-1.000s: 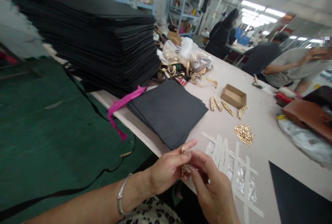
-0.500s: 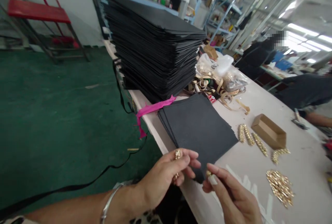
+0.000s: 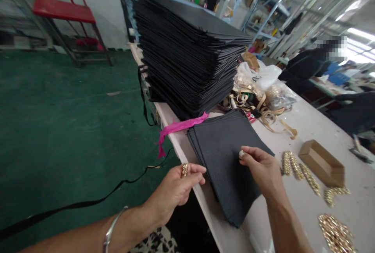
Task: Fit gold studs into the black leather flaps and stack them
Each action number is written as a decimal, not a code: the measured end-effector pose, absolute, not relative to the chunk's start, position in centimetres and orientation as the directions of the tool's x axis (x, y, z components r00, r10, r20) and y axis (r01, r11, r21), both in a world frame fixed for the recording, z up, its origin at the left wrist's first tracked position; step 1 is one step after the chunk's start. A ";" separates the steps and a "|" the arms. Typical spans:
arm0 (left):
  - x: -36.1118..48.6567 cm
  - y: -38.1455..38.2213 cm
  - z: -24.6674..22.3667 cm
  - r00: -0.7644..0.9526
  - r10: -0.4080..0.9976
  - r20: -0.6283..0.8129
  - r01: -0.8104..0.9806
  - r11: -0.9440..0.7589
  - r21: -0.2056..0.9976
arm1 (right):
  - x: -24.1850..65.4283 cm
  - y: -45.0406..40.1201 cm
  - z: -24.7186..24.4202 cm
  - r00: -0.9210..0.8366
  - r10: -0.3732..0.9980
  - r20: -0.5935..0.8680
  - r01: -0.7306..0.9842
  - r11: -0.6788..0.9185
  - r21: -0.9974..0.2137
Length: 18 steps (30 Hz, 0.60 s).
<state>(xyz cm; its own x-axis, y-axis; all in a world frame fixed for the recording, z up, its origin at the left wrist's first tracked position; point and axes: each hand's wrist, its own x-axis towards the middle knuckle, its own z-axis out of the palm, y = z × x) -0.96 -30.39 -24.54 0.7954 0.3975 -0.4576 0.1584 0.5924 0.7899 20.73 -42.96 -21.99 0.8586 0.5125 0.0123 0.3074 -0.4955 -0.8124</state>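
My left hand [image 3: 186, 180] hovers just off the table's near edge, its thumb and fingers closed. A short gold chain [image 3: 184, 170] loops over its fingers; the rest of it is hidden in the palm. My right hand [image 3: 260, 163] is above the small stack of dark leather sheets [image 3: 227, 147], thumb and fingertips pinched together. Whatever sits in that pinch is too small or hidden to make out. Chunky gold chain lengths [image 3: 309, 179] lie to the right of the sheets. Nearer to me is a loose pile of gold pieces [image 3: 336, 233].
A tall stack of black sheets [image 3: 181, 57] stands at the back left, with a pink strip [image 3: 183, 125] before it. Plastic bags [image 3: 265, 77] and an open cardboard box [image 3: 322, 163] are farther right. A red-topped stool [image 3: 64, 9] stands on the green floor. Other people work beyond.
My right hand has moved forward, up over the dark sheets. My left hand has shifted left, still with the gold chain. The view has turned slightly left.
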 end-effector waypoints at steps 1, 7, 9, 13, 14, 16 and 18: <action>-0.9 -30.5 -24.6 0.796 0.394 -0.459 0.167 0.586 0.793 | 21.0 -42.6 -22.2 0.844 0.526 0.105 0.426 -0.539 -0.727; -1.0 -30.4 -24.6 0.763 0.473 -0.441 0.125 0.561 0.818 | 19.7 -42.9 -22.4 0.670 0.669 0.321 0.736 -0.541 -0.406; -1.2 -30.2 -24.8 0.742 0.511 -0.433 0.102 0.552 0.828 | 18.7 -43.9 -22.4 0.670 0.681 0.296 0.730 -0.533 -0.427; -1.2 -30.0 -25.3 0.721 0.565 -0.401 0.084 0.503 0.860 | 16.9 -45.9 -22.4 0.673 0.693 0.257 0.708 -0.504 -0.494; -1.1 -30.0 -25.4 0.722 0.580 -0.377 0.088 0.463 0.882 | 16.5 -46.1 -22.4 0.662 0.705 0.253 0.714 -0.491 -0.499; -0.9 -30.0 -25.6 0.730 0.610 -0.308 0.103 0.348 0.932 | 16.0 -46.3 -22.1 0.633 0.735 0.245 0.734 -0.469 -0.491; -0.9 -30.2 -25.6 0.755 0.608 -0.247 0.099 0.267 0.959 | 15.6 -46.2 -21.8 0.605 0.754 0.256 0.757 -0.444 -0.479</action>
